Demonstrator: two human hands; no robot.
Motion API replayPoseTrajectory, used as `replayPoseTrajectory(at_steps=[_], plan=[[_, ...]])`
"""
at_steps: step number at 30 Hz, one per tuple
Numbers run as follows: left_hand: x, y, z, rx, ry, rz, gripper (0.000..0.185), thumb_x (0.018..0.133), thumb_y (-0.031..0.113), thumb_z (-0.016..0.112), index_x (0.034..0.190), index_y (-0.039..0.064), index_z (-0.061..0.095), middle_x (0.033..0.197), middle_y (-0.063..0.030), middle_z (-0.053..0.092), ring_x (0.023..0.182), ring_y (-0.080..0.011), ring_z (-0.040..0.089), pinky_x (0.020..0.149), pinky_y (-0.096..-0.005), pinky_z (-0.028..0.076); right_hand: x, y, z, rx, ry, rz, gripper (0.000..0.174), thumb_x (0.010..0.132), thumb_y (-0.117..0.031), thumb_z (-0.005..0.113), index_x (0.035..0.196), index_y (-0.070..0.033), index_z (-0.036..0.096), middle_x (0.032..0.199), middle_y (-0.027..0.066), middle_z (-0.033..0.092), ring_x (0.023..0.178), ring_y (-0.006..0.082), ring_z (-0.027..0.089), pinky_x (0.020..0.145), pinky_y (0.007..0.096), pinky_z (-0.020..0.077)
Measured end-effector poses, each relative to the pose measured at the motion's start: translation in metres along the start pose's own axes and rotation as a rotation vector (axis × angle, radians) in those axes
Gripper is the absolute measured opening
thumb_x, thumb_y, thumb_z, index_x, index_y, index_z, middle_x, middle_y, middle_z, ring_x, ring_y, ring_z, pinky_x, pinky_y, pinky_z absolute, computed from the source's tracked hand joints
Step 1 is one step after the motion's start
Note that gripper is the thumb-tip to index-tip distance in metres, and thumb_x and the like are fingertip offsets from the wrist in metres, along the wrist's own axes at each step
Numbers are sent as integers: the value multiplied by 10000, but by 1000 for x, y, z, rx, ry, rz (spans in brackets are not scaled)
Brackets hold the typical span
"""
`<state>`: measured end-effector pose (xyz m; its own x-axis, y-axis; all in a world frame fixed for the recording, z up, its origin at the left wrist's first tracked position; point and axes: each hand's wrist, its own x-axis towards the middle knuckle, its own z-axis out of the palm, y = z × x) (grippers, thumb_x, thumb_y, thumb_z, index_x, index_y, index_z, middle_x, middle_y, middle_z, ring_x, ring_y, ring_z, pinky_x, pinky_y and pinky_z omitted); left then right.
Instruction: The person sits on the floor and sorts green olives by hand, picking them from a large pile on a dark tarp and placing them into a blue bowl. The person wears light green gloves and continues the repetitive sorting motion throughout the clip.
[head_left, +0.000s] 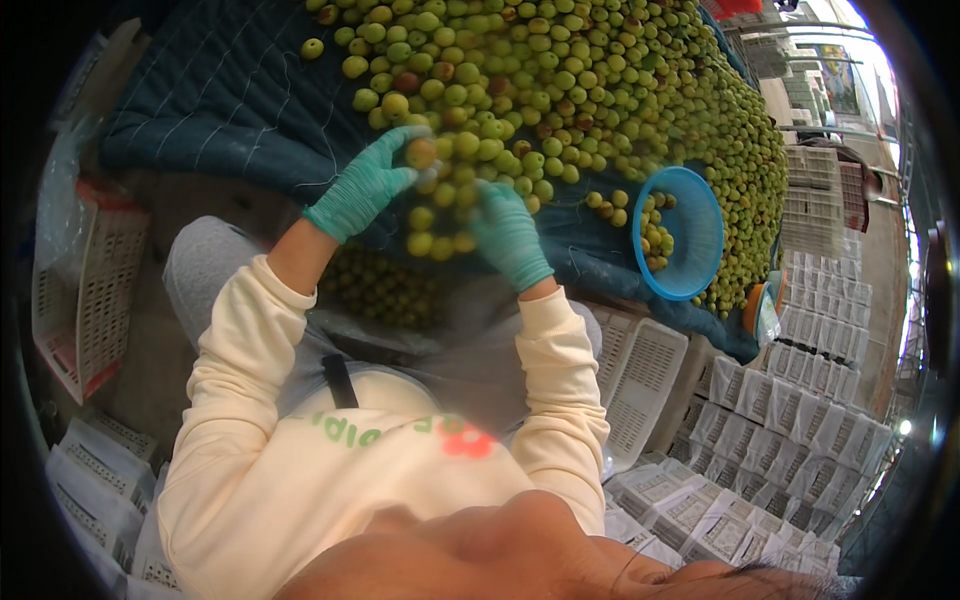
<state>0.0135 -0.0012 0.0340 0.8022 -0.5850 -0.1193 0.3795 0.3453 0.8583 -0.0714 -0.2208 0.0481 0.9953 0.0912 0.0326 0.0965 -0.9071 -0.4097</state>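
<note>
My left hand, in a thin teal glove, has its thumb and fingers around a brownish-yellow round fruit. To the right, my right hand, gloved alike, is blurred, with its fingers down among green round fruits at the near edge of the pile. Whether it grips any is unclear. A large heap of green fruits, some with brown patches, covers much of the dark blue quilted cloth. Below the cloth's edge, between my legs, more fruits lie in shadow.
A blue plastic basket holding several fruits tilts on the cloth at right. An orange bowl sits beyond it. White plastic crates stand low at right, with stacked lined crates behind. Another crate is at left.
</note>
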Motion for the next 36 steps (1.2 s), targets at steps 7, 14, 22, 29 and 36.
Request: replayPoseTrajectory(at_steps=[7,14,22,29,36], plan=[[-2,-7,18,359,-129,60,537,840,-1,711,1337,62,519,1243,-52,571,1091,-140,586,959,-283,511,-8,-28,-7,1080,18,234,422,937,-139,645,1309,15,517,1182,100,594,1022,172,586,843,291,513],[-6,-6,18,429,-129,150,452,855,-10,686,1283,73,566,1164,-20,597,990,-107,569,941,-254,500,-23,-28,-29,1410,11,318,460,881,-116,705,1279,-12,501,1157,86,586,969,164,611,849,287,529],[3,-9,-15,701,191,37,386,866,13,661,1244,42,586,1109,-14,603,875,-112,543,885,-263,512,-54,62,-91,1447,454,528,416,847,-44,671,1212,-63,472,1032,79,557,837,165,607,743,291,554],[-23,34,31,748,-165,248,289,865,3,666,1145,67,635,1103,-23,609,915,-129,571,837,-272,507,-132,163,-119,782,796,668,447,852,-73,676,1239,-89,454,1050,56,562,849,153,590,710,285,526],[-118,91,141,672,-835,807,307,729,99,703,1034,119,677,924,-42,647,777,-271,618,716,-352,518,-182,184,-123,1002,797,760,345,863,-70,677,1169,-96,521,923,41,585,744,141,583,688,284,519]])
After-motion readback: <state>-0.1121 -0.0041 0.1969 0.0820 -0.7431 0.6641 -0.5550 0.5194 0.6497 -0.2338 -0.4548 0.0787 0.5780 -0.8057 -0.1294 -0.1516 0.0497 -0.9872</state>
